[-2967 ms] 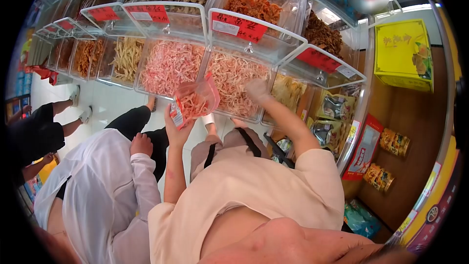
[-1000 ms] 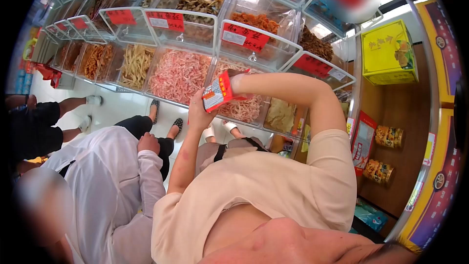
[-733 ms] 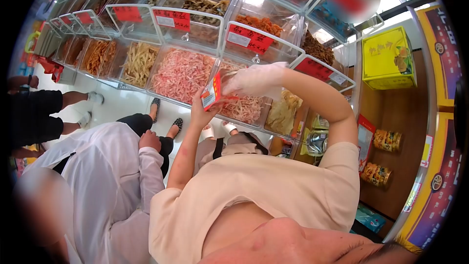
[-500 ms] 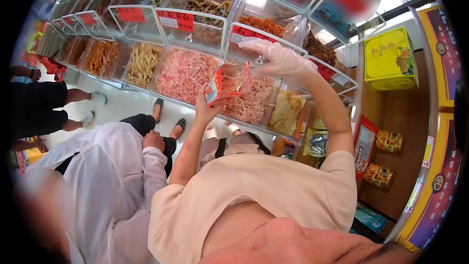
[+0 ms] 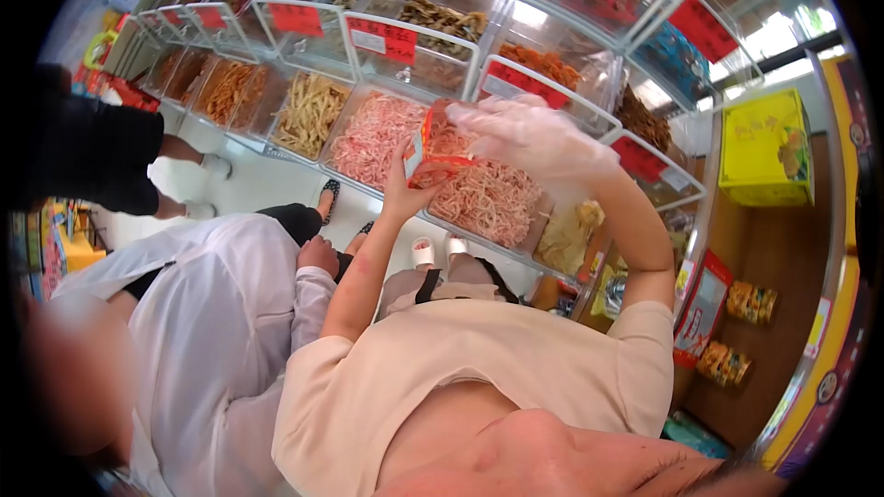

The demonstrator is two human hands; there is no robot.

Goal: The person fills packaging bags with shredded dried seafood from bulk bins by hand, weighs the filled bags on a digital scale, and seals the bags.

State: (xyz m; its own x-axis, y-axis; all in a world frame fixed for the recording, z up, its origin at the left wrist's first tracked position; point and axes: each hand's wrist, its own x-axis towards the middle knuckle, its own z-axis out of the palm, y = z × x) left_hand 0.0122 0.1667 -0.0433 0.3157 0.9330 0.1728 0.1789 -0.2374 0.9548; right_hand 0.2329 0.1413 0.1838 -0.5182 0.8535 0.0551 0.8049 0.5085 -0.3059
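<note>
My left hand [image 5: 407, 189] is bare and closed on the lower side of a red-orange printed plastic bag [image 5: 429, 149]. The bag is held tilted over a bin of pink dried shreds [image 5: 493, 202]. My right hand [image 5: 539, 138] wears a clear plastic glove, its fingers pointing left at the bag's upper edge. Motion blurs those fingers, so I cannot tell whether they grip the bag. Beside the left hand is another bin of pink shreds [image 5: 376, 133].
Tilted clear lids with red labels [image 5: 391, 41] stand behind the front bins. A yellow box [image 5: 764, 147] and jars [image 5: 750, 302] are on the right shelf. A person in a white top [image 5: 207, 313] stands close on my left; another in dark shorts [image 5: 110, 156] is beyond.
My gloved right hand has come down to the bag's upper edge. The bag and left hand are held at much the same height. The whole view has shifted rightward.
</note>
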